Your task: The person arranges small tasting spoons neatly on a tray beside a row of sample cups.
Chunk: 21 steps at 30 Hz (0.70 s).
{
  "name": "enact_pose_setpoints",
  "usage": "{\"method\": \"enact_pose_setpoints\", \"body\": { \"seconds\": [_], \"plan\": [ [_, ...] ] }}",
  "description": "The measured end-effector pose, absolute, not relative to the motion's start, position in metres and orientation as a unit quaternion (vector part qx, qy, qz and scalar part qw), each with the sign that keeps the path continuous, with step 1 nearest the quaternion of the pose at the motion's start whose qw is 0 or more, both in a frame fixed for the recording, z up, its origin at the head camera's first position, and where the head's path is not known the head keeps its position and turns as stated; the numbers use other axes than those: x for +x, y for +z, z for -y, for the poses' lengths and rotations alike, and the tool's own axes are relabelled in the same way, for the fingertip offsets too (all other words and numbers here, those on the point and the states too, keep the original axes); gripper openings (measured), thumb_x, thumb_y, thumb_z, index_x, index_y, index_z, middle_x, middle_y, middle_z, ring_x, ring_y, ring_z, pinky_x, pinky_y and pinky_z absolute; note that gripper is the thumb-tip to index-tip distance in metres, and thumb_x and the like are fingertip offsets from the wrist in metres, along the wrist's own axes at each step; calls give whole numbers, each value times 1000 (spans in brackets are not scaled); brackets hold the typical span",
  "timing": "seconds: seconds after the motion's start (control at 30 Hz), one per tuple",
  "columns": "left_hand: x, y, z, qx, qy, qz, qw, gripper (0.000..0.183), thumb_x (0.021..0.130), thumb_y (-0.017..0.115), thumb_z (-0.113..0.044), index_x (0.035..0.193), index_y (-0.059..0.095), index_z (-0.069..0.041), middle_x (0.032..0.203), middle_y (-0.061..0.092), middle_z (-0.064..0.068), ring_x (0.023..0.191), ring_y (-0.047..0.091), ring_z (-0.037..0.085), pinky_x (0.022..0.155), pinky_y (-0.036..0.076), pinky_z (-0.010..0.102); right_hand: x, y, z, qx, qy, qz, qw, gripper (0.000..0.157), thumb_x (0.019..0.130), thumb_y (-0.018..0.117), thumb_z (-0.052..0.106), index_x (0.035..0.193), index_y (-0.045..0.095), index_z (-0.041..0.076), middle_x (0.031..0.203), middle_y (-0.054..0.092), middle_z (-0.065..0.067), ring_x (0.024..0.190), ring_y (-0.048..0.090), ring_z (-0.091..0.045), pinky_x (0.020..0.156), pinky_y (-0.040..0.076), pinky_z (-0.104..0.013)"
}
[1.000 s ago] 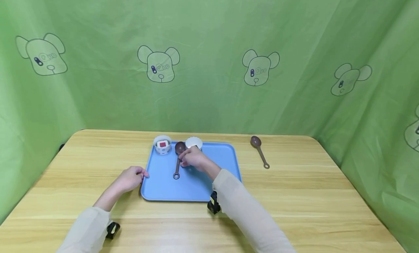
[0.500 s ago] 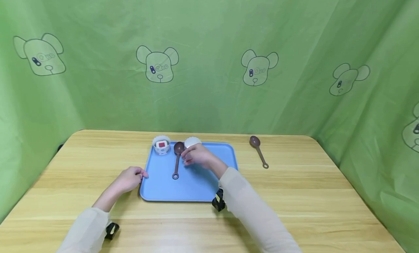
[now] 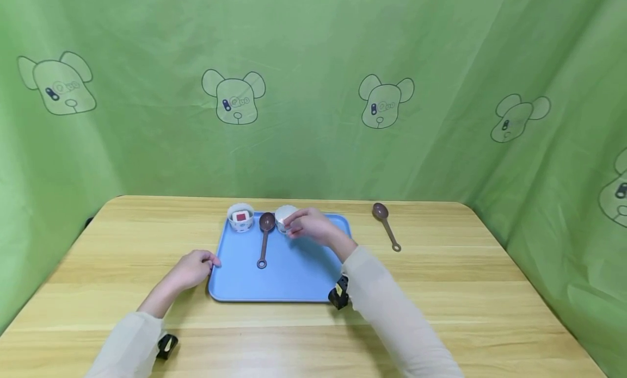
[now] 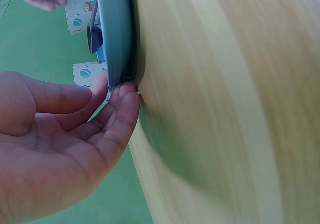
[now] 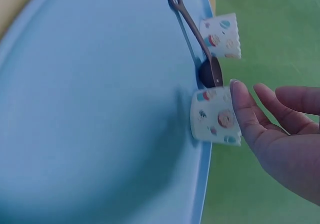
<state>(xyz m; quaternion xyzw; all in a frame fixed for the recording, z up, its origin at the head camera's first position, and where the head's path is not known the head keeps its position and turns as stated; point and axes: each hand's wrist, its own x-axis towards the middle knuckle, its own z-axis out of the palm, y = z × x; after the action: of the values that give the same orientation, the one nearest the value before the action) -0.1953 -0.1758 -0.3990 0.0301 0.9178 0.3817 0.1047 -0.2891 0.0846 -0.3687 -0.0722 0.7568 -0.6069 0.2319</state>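
Observation:
My left hand (image 3: 195,266) is at the left edge of a blue tray (image 3: 284,277). In the left wrist view its fingers (image 4: 122,111) hold the tray's rim, one fingertip over it and others beneath. My right hand (image 3: 313,225) hovers beside the right-hand patterned paper cup (image 3: 283,219), fingers loosely bent and holding nothing. In the right wrist view a fingertip overlaps that cup's scalloped rim; contact cannot be told. Left of this cup a brown spoon (image 3: 265,239) lies on the tray, bowl toward the far edge.
Another paper cup (image 3: 240,224), with a white-and-red block (image 3: 240,216) inside, stands at the tray's far left corner. A second brown spoon (image 3: 386,225) lies on the wooden table (image 3: 441,291) to the right. A green curtain (image 3: 303,166) hangs behind the table.
My right hand has moved right, away from the spoon on the tray, uncovering more of the right-hand cup. My left hand stays at the tray edge.

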Motion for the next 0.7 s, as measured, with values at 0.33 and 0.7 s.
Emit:
{"method": "enact_pose_setpoints", "body": {
  "seconds": [0.33,0.7],
  "plan": [
    [-194,-402,176,24,390,-914,108,24,89,37,1,94,60,5,86,57,14,71,48,21,62,40,31,-292,-365,-104,-57,-614,-755,223,30,89,40,-8,116,46,-21,116,50,-35,103,52,-42,88,44,-42],
    [-195,-400,175,27,384,-917,104,24,89,37,1,93,60,5,87,58,14,72,49,22,62,40,31,-299,-365,-127,-52,-616,-759,204,31,90,40,-8,118,44,-21,120,45,-37,91,58,-34,92,40,-46]
  ]
}}
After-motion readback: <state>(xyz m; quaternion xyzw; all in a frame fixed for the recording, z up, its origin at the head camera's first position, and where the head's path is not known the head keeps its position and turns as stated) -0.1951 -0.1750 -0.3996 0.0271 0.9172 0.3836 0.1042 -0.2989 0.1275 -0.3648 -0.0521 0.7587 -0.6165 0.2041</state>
